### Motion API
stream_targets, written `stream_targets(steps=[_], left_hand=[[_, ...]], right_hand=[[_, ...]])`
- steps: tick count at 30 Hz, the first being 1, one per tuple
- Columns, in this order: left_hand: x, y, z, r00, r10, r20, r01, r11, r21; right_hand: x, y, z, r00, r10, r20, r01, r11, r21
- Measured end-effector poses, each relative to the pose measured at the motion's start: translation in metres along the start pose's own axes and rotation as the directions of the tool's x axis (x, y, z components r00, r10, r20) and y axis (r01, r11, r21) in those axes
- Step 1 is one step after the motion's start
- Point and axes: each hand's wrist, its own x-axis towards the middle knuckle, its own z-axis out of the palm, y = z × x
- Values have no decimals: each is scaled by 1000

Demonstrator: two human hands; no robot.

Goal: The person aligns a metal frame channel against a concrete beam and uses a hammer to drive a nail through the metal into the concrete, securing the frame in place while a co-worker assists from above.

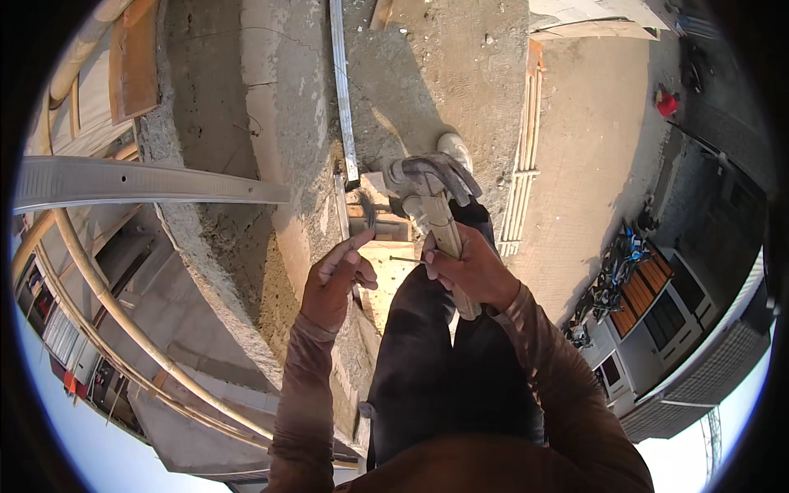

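Two sleeves (306, 394) frame one hammer (444, 228) and one nail (406, 260).

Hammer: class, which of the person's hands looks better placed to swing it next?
Right, likely: the right hand grips the hammer, though also pinching a nail; the left hand is apart from both.

Spreads out as rough, dusty grey ground (485, 90), partly in shadow; carries a long silvery metal bar (342, 90) at left, a wood piece (381, 14) farther off, and scattered pale debris (403, 31).

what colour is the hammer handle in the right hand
The hammer handle is pale tan, best seen in the head view.
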Motion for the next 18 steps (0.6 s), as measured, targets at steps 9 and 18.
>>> stream_targets(steps=[9, 18], left_hand=[[12, -12, 3, 902, -345, 260, 265, 917, 298], [19, -12, 28, 974, -19, 226, -67, 928, 368]], right_hand=[[0, -35, -12, 985, -30, 167, 148, 635, -758], [42, -54, -10, 979, 116, 168, 39, 700, -713]])
